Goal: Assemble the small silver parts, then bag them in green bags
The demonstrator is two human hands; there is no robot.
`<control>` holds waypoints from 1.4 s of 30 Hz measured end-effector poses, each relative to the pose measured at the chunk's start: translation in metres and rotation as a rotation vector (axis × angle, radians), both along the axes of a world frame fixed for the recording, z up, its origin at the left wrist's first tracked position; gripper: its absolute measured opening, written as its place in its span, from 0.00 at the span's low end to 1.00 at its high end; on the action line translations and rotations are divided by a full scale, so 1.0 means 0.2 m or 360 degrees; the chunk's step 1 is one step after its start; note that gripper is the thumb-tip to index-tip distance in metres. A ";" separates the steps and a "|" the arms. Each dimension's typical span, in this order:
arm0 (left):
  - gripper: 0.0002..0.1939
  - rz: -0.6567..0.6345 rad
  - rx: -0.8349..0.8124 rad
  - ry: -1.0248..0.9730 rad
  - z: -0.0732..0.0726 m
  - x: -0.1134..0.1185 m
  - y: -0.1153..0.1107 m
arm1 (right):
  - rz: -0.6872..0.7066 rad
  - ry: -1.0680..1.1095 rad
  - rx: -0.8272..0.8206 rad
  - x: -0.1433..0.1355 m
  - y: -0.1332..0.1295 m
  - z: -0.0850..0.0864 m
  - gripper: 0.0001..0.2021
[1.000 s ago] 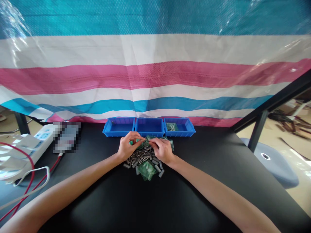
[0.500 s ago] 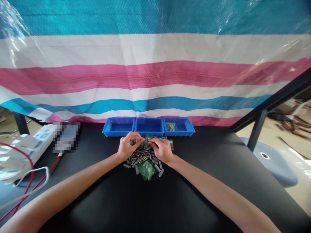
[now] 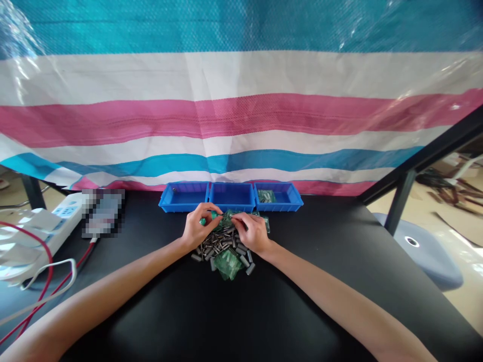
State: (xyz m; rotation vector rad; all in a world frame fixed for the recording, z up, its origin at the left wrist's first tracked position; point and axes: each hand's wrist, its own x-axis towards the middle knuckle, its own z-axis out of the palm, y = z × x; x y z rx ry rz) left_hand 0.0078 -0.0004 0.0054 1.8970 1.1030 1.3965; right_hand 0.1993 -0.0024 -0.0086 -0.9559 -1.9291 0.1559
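Note:
Over the far side of a heap of small metal parts (image 3: 222, 241), my left hand (image 3: 198, 223) and my right hand (image 3: 253, 231) face each other, a small gap between their fingertips. Thumb and fingers of the left are pinched by a bright green piece (image 3: 214, 215); what exactly they hold is too small to name. The right hand's fingertips are closed too, their contents hidden. Green plastic packets (image 3: 227, 219) lie behind and between the fingers. Another green plastic packet (image 3: 228, 264) rests on the heap's near edge, beside short grey cylinders (image 3: 250, 269).
Behind the heap stand three joined blue bins (image 3: 232, 208); the right one contains a green packet (image 3: 266, 196). A white power strip (image 3: 56, 216) with red and white cables lies left, near a blurred-out device (image 3: 102, 213). A striped sheet (image 3: 241, 115) hangs behind the black table (image 3: 234, 322).
My fingertips have drawn slightly apart, and more of the bright green piece shows at the left hand. The heap and bins look unchanged.

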 end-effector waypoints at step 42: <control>0.07 0.0013 0.0039 0.0008 -0.03 -0.01 0.00 | 0.0126 -0.0005 -0.0025 -0.01 0.01 -0.01 0.05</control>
